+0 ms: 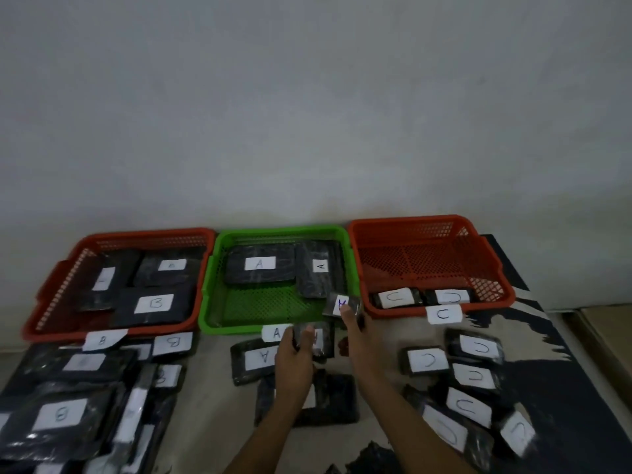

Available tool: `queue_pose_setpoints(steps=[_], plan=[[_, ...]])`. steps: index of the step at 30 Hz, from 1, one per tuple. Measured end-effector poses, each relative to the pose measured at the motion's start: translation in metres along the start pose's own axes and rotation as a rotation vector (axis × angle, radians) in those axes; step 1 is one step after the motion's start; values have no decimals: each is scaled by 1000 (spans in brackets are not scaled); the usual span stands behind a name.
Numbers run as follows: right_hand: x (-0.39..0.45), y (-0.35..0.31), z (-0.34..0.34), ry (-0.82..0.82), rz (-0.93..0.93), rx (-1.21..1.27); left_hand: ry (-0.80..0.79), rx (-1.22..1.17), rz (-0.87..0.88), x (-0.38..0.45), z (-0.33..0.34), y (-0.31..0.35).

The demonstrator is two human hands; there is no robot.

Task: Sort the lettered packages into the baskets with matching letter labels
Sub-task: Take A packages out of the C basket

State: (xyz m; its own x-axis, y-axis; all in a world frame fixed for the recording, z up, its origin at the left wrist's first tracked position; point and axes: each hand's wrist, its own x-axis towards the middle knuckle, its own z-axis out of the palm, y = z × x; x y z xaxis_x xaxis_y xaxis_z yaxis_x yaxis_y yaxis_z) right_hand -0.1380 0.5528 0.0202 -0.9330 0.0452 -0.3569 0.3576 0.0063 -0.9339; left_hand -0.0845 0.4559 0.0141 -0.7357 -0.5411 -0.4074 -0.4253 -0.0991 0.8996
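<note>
Three baskets stand in a row against a pale wall, and the green basket in the middle serves as the landmark. A white tag marked A hangs on its near rim. Inside it, toward the back, lie two black packages with A labels: one flat package at the back left and one turned sideways at the back right.

The right hand reaches to the green basket's near right corner and grips a small black package with a white label, holding it just above the rim there; the letter on it is blurred but looks like an A. The left hand is just in front of the green basket, its fingers curled round another black package near the A tag.

Left of the green basket stands a red basket holding three black packages, the nearest one labelled B; a B tag hangs on its front. Right of the green basket stands an orange basket with two C packages along its near wall and a C tag on its front.

In front of the green basket lies a loose A package. A pile of B packages lies in front of the red basket, and a cluster of C packages lies in front of the orange one.
</note>
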Motion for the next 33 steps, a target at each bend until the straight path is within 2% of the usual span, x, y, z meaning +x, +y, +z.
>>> queue_pose_setpoints(steps=[7,14,19,24,30,33], plan=[[-50,23,43,-99,-34,-58,89,14,-40,-1,-72,-25],[-83,47,79,-130,-12,-109,60,13,2,-2,-133,-53],[-103,64,97,-120,7,-139,38,43,-37,4,-163,-68],[-99,51,101,-61,-46,-115,29,-39,-48,13,-167,-56],[-74,27,110,-23,-33,-26,-21,-129,116,28,-167,-17],[-64,18,119,-19,-43,-13,-26,-181,140,40,-168,-2]])
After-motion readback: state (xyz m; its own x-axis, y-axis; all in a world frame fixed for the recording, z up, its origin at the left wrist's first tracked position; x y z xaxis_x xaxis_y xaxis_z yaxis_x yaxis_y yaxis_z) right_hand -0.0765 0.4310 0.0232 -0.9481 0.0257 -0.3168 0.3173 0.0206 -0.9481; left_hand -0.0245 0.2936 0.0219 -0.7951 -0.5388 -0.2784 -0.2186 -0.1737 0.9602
